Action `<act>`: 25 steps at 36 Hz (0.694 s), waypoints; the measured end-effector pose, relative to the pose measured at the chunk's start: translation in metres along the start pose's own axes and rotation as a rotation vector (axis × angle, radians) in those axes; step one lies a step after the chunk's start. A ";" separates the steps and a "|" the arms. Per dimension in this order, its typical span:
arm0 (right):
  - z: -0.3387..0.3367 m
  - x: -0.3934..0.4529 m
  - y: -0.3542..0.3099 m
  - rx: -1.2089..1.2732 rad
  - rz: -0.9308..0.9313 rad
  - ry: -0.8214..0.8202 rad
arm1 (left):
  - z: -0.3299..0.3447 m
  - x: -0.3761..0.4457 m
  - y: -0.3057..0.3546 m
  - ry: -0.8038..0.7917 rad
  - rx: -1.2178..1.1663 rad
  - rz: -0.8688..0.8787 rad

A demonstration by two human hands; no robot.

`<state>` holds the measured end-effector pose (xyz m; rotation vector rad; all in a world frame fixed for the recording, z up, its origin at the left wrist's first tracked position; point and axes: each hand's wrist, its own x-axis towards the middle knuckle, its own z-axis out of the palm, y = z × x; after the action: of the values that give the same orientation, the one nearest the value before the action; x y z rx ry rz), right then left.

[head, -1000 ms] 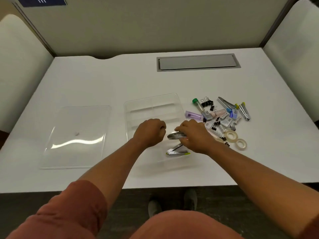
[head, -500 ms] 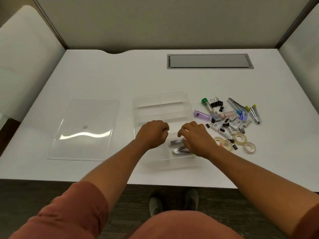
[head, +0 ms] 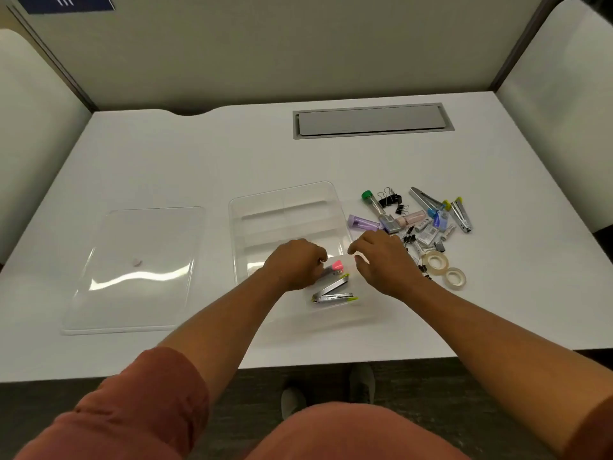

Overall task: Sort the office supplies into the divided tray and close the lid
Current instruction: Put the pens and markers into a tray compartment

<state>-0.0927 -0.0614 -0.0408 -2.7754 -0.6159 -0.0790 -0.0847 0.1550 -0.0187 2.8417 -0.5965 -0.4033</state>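
A clear divided tray [head: 285,207] sits mid-table. Its near compartment holds two silver staplers with yellow-green tips [head: 333,292]. My left hand [head: 295,265] is curled over that compartment, fingers on a silver stapler with a pink tip [head: 335,267]. My right hand [head: 381,260] hovers just right of it, fingers spread and holding nothing. The clear lid [head: 139,270] lies flat to the tray's left. A pile of supplies [head: 414,220] lies to the tray's right: binder clips, staplers, small boxes, a green-capped tube and two tape rolls [head: 446,270].
A grey cable hatch [head: 371,120] is set in the table at the back right. Padded partitions rise behind and on both sides. The table's front edge runs just under my forearms, with my knees and shoes below.
My right hand carried the pink-tipped stapler down into the near compartment, let go and drew back to the right. My left hand now rests on that stapler.
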 end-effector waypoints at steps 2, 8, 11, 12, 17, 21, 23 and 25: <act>-0.001 -0.003 0.005 0.020 0.017 0.005 | 0.005 0.003 0.004 -0.048 0.079 0.016; -0.004 -0.009 0.016 0.027 0.042 -0.006 | 0.012 0.012 0.022 -0.067 0.285 0.027; -0.005 -0.012 0.019 0.036 0.042 0.006 | 0.018 0.015 0.024 -0.083 0.305 0.057; -0.005 -0.013 0.020 0.039 0.041 0.009 | 0.020 0.015 0.025 -0.099 0.304 0.065; -0.005 -0.011 0.024 0.050 0.038 -0.002 | 0.023 0.014 0.029 -0.115 0.303 0.052; -0.003 -0.010 0.024 0.060 0.034 0.009 | 0.021 0.012 0.032 -0.095 0.331 0.015; -0.003 -0.010 0.024 0.065 0.032 0.014 | 0.023 0.012 0.034 -0.083 0.339 0.004; -0.003 -0.011 0.025 0.072 0.029 0.017 | 0.024 0.014 0.035 -0.061 0.335 0.011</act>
<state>-0.0917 -0.0884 -0.0463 -2.7105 -0.5629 -0.0728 -0.0925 0.1144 -0.0353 3.1503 -0.7560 -0.4247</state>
